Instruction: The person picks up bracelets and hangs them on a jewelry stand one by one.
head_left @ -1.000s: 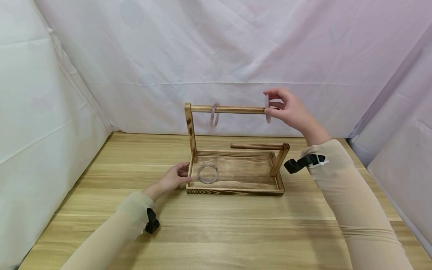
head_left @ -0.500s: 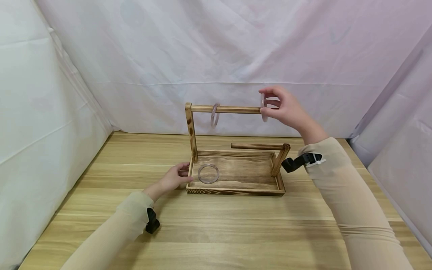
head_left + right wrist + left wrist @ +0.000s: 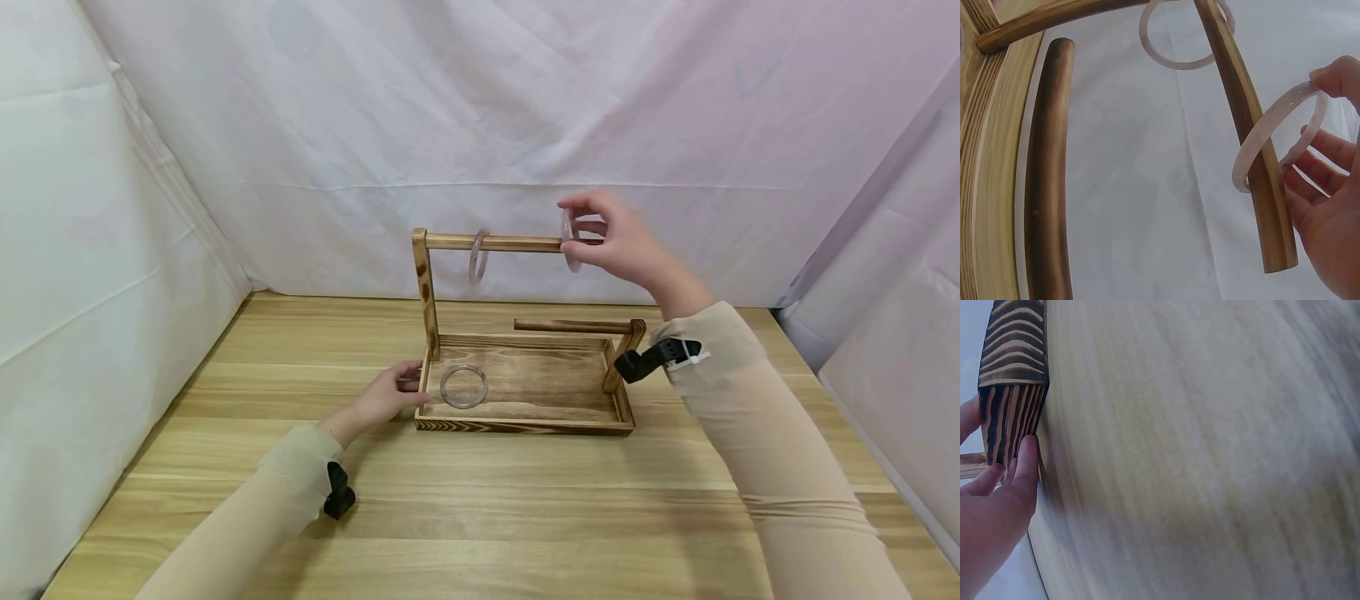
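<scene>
The bangle [image 3: 1262, 129], pinched by the right hand [image 3: 621, 239] (left hand [image 3: 381, 398] clasping the tray [image 3: 525, 427]), could slide off the upper bar [image 3: 525, 244] if released early.

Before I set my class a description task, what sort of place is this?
Probably a makeshift recording booth: pale cloth hangs behind and on both sides of a wood-grain table, and a black device, perhaps a camera, is strapped at each wrist.

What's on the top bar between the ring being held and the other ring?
Nothing! In the head view, the top bar is bare between the held ring and the hanging ring.
</scene>
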Demonstrator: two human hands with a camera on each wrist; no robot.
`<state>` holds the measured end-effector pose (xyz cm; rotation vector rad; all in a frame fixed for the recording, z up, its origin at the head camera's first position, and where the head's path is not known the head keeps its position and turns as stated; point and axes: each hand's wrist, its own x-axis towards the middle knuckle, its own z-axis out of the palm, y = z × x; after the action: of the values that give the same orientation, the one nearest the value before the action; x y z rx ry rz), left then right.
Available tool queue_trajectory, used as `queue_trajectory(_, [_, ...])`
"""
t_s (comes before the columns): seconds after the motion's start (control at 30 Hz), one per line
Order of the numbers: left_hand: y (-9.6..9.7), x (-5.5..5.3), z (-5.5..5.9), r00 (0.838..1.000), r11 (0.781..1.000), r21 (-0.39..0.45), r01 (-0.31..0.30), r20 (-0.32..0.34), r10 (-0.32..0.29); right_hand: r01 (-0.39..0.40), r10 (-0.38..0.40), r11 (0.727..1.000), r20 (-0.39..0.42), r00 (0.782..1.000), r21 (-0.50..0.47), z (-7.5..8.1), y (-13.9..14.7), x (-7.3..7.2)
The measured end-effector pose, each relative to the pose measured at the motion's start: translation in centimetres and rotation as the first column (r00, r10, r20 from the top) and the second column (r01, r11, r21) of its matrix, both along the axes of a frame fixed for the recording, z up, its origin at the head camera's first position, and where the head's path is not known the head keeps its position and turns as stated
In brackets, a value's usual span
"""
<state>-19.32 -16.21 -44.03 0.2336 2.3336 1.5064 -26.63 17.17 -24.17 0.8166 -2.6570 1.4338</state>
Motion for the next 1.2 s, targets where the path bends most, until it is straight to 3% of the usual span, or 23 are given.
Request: queue_trajectory(1.2, [0.2, -0.1, 0.0, 1.0, 1.0, 0.009, -0.007, 0.005, 0.007, -0.093, 0.094, 0.994, -0.017, 0.995, 0.051, 0.2, -2.9, -0.5])
